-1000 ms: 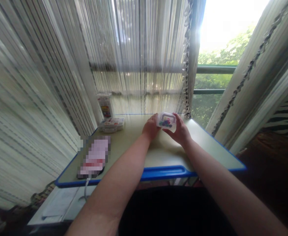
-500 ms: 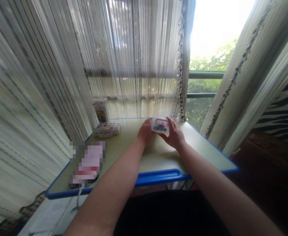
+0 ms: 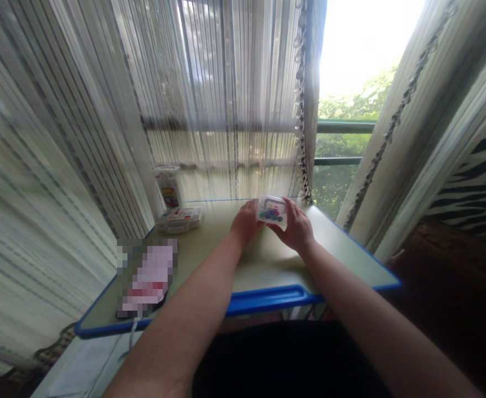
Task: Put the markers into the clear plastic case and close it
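A small clear plastic box (image 3: 272, 211) with several coloured pieces inside is held up above the far middle part of the table (image 3: 268, 271). My left hand (image 3: 246, 220) grips its left side, with the fingers partly hidden behind the box. On the right side, my right hand (image 3: 295, 225) holds it between the thumb below and the fingers above. The box is tilted, so its contents show through the face turned to me.
At the table's back left, a flat clear case (image 3: 180, 219) lies near an upright clear container (image 3: 168, 188). A blurred-out pink item (image 3: 149, 276) with a white cable (image 3: 133, 333) lies at the left. Curtains hang behind.
The box has tilted slightly between my hands, and the coloured pieces in it have shifted a little. Both hands keep their hold. The whole view has moved very slightly.
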Tool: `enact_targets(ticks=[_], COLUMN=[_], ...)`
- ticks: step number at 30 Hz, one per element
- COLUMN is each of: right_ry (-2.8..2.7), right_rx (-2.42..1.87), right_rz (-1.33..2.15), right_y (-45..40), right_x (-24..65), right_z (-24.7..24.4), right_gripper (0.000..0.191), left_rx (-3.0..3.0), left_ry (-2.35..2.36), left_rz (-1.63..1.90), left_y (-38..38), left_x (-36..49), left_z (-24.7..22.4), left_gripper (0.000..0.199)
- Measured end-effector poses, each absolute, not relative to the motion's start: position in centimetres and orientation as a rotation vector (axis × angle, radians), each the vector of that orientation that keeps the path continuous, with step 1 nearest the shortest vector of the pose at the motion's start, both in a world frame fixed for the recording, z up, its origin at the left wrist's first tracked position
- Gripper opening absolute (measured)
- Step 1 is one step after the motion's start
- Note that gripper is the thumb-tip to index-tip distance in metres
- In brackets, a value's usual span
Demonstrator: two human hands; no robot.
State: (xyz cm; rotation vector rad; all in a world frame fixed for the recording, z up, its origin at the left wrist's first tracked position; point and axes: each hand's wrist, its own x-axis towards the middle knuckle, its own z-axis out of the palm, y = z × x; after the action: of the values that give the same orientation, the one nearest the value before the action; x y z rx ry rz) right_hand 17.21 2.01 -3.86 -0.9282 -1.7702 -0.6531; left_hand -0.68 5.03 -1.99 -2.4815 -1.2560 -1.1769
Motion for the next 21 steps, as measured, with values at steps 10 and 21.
enact_targets(ticks=[10, 21], right_ry=[-1.456, -1.468], right_rx=[-0.86, -0.808], right_rz=[-0.327, -0.059], right_y=[2.1, 1.9], right_x=[18.3, 18.2], right_z=[-3.6, -3.3], right_gripper=[0.063, 0.043], left_rx=[-2.383, -2.399], left_ry=[-1.219, -0.857], left_rz=[-1.289, -1.311], left_y=[2.8, 2.5], left_x=[1.3, 1.0], left_z=[-0.6, -1.2], left_gripper=[0.058, 0.081])
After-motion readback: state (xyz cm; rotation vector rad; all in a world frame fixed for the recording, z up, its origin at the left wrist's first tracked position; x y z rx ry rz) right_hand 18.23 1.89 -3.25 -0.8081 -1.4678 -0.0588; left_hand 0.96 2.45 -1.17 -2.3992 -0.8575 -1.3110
